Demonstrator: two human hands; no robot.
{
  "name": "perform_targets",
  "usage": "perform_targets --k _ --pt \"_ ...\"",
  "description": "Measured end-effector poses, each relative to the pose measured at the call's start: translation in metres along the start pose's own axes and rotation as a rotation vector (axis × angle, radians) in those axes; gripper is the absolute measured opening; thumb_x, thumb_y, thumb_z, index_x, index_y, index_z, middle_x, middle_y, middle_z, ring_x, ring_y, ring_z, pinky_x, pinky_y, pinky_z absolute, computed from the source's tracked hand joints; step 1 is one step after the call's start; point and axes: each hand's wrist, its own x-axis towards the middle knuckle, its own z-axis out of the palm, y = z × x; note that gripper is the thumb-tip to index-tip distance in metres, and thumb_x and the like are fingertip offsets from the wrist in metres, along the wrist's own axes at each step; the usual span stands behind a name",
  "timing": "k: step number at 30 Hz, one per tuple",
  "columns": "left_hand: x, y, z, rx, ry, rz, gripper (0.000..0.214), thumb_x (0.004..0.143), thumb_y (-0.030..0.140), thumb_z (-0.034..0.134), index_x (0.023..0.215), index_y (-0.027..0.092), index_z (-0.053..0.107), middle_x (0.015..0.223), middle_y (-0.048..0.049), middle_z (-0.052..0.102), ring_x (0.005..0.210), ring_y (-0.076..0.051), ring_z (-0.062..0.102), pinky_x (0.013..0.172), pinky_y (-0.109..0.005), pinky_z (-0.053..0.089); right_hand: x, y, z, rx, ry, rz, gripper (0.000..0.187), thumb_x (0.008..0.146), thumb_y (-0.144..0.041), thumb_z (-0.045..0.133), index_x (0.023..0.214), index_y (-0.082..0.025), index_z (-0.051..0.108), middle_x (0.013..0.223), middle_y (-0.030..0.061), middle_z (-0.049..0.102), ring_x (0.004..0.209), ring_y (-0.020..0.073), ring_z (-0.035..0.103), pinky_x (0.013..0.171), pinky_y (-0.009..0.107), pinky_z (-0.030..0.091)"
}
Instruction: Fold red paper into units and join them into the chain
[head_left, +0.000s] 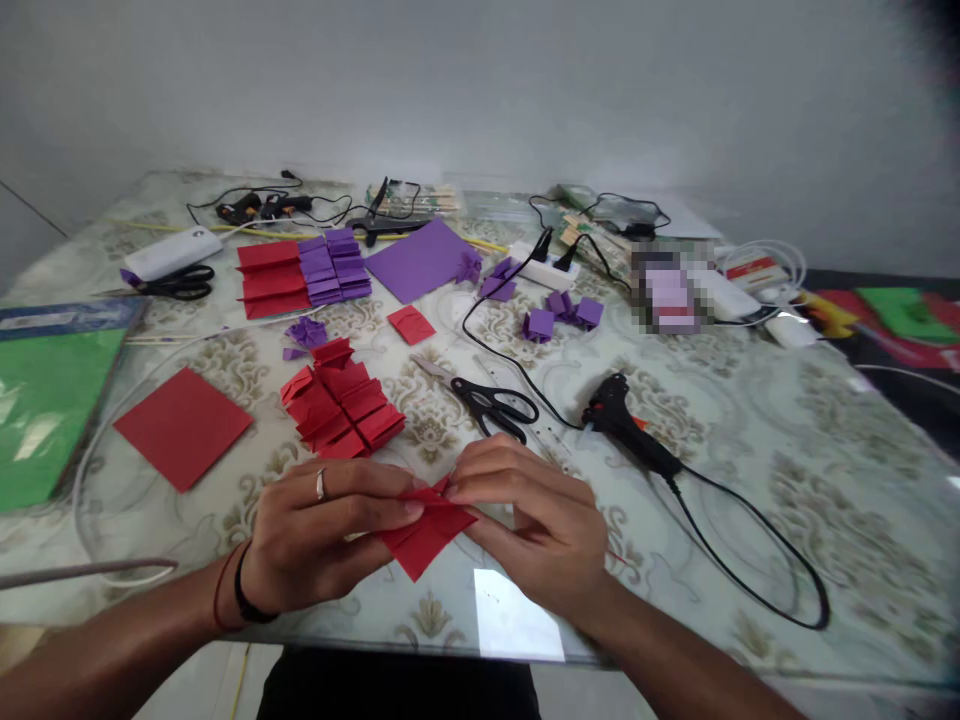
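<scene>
Between both hands, just above the table's front part, is a small red paper square (424, 545) with folds along its upper side. My left hand (330, 530), with a ring and dark wristband, pinches its left side. The fingers of my right hand (532, 515) are closed on its upper right part, where a raised fold shows. Just beyond them lies a group of folded red paper pieces (345, 400). Black-handled scissors (487, 400) lie partly open past my right hand. A flat red sheet (184, 430) is to the left.
A black glue gun (630, 425) with a looping cord lies to the right. Purple folded pieces (559, 315), a purple sheet (416, 260) and a white power strip (544, 265) are farther back. Green paper (60, 400) lies at the left edge, near a white cable.
</scene>
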Motion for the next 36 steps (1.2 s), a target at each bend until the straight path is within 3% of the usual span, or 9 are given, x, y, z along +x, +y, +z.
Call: perform_targets --k 10,19,29,36 --pt "-0.0008 -0.0007 0.0013 -0.035 0.015 0.020 0.018 0.093 0.019 0.074 0.110 0.024 0.079 0.098 -0.0073 0.084 0.085 -0.025 0.084 0.071 -0.032 0.071 -0.0047 0.0006 0.0037 0.099 0.041 0.067 0.023 0.084 0.001 0.077 0.099 -0.016 0.076 0.087 0.0068 0.074 0.081 0.0196 0.069 0.074 0.037 0.056" --pt "-0.0004 0.0022 0.0034 -0.077 0.029 -0.069 0.024 0.092 0.022 0.077 0.115 0.030 0.080 0.098 -0.0046 0.085 0.085 -0.026 0.084 0.073 -0.032 0.071 -0.0002 -0.0027 0.0025 0.027 0.034 -0.018 0.025 0.083 0.009 0.071 0.095 -0.014 0.074 0.088 0.0086 0.075 0.082 0.0194 0.071 0.076 0.037 0.058" --pt "0.0022 0.0033 0.0046 -0.034 0.073 -0.045 0.006 0.092 0.018 0.075 0.097 0.019 0.078 0.094 -0.0077 0.084 0.080 -0.021 0.083 0.070 -0.025 0.069 -0.0031 -0.0034 0.0036 0.100 0.036 0.099 0.026 0.084 0.007 0.072 0.096 -0.016 0.076 0.087 0.0064 0.075 0.084 0.0190 0.071 0.078 0.036 0.058" --pt "-0.0046 0.0021 0.0051 -0.072 0.073 -0.080 0.008 0.089 0.016 0.077 0.095 0.019 0.072 0.096 -0.0099 0.084 0.081 -0.022 0.083 0.070 -0.029 0.070 -0.0082 -0.0006 0.0083 0.211 0.059 0.187 0.026 0.085 0.004 0.074 0.096 -0.020 0.076 0.089 0.0045 0.076 0.087 0.0196 0.072 0.081 0.037 0.058"
